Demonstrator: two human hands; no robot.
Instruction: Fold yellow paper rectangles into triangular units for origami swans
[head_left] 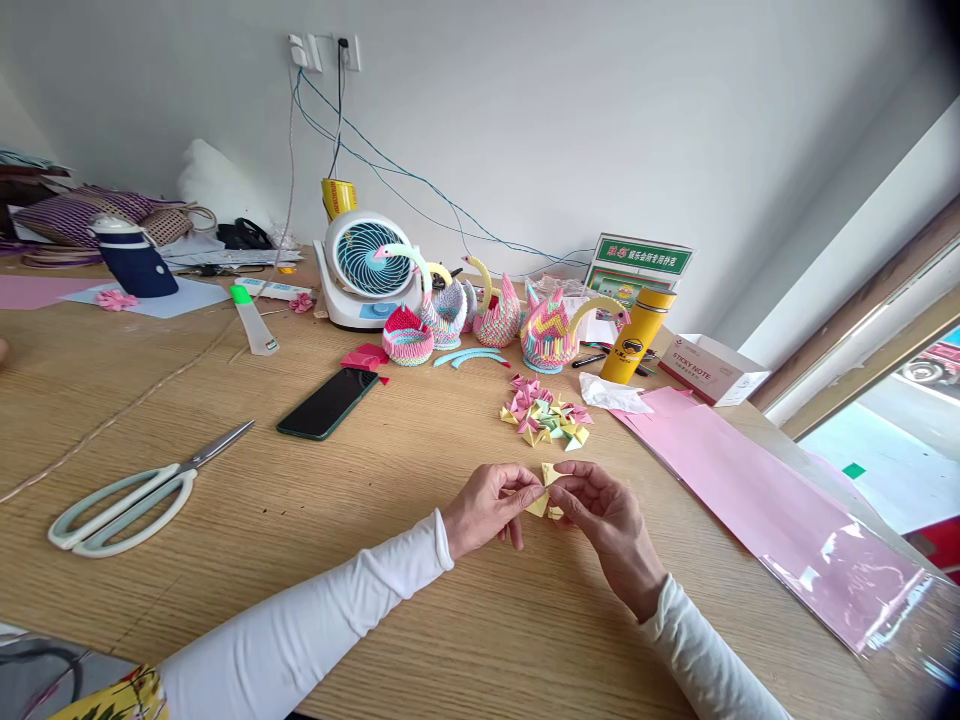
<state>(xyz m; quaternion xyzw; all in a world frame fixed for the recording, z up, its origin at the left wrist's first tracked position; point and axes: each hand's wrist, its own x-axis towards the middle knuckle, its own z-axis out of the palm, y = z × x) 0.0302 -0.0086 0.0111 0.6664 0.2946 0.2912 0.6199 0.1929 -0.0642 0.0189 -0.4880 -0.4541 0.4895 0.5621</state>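
Observation:
Between the fingertips of both hands is a small piece of yellow folded paper (551, 473). My left hand (495, 502) pinches it from the left, thumb against forefinger. From the right, my right hand (602, 510) grips it with thumb and fingers. More yellow paper shows just below the fingertips; whether it is the same piece I cannot tell. Just beyond my hands lies a loose heap of folded paper triangles (547, 412) in pink, yellow and pale green. Farther back stand several swans built of folded paper, one of them a multicoloured paper swan (551, 335).
Scissors (150, 500) and a dark phone (328, 403) lie to the left. A glue bottle (253, 320) and a white fan (367, 265) stand farther back. On the right are pink paper sheets (780, 510), a yellow flask (637, 335) and a sticky note box (712, 368).

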